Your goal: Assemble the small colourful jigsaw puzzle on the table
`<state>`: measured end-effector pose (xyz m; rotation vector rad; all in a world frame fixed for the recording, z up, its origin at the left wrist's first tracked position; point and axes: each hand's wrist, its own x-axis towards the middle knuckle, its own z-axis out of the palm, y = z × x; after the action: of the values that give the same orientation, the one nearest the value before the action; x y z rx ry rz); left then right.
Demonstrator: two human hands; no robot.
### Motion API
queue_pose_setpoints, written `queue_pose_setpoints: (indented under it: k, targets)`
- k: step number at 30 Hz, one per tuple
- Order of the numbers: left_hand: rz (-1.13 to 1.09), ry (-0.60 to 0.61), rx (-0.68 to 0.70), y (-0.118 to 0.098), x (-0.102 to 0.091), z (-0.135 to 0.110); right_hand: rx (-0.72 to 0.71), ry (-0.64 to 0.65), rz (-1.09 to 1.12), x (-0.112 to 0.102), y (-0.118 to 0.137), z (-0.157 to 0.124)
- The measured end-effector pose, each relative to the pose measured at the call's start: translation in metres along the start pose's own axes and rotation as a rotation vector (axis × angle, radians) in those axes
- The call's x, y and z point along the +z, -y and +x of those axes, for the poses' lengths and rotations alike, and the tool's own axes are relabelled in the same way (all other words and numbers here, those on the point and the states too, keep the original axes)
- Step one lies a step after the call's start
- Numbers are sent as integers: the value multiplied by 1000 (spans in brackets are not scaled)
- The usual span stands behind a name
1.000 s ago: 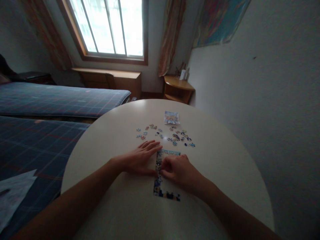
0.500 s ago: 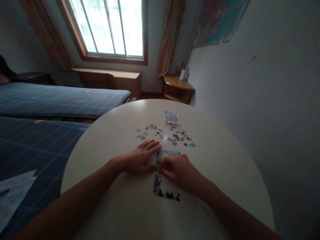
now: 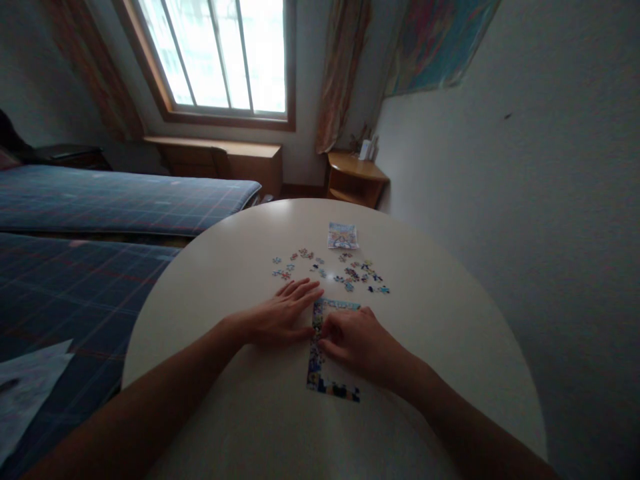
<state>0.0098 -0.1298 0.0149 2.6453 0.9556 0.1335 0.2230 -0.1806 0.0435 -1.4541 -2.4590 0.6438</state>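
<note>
A partly assembled jigsaw puzzle (image 3: pixel 315 377) lies on the round table, its joined pieces forming a left side strip, a top edge and a bottom edge around a bare middle. My left hand (image 3: pixel 281 317) lies flat with fingers spread, its fingertips and thumb touching the puzzle's left edge. Over the middle of the puzzle, my right hand (image 3: pixel 357 340) is closed in a pinch, thumb and forefinger at a puzzle piece in the left strip; the fingers mostly hide that piece. Several loose puzzle pieces (image 3: pixel 353 274) are scattered just beyond both hands.
A small picture packet (image 3: pixel 343 236) lies behind the loose pieces on the white round table (image 3: pixel 425 300). Beds with plaid covers (image 3: pixel 100 200) stand to the left, with papers (image 3: pixel 30 393) on the nearer one. A wooden corner shelf (image 3: pixel 357 167) is behind the table.
Hardly anything differs. My right fingers shift very slightly at the puzzle's left strip, while my left hand stays in place.
</note>
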Motion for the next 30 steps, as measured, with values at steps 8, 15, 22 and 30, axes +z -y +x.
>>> queue_pose_setpoints:
  k: [8,15,22,30]
  targets:
    - [-9,1,38,-1,1,0,-131,184,-21,-11,-3,-12]
    - [-5,-12,51,2,4,-1,-140,209,-41,-12,-4,-13]
    - [-18,-23,49,2,1,-1,-160,173,-6,-17,-6,-13]
    - [149,-265,-369,39,2,5,-45,-246,-39,-29,-55,6]
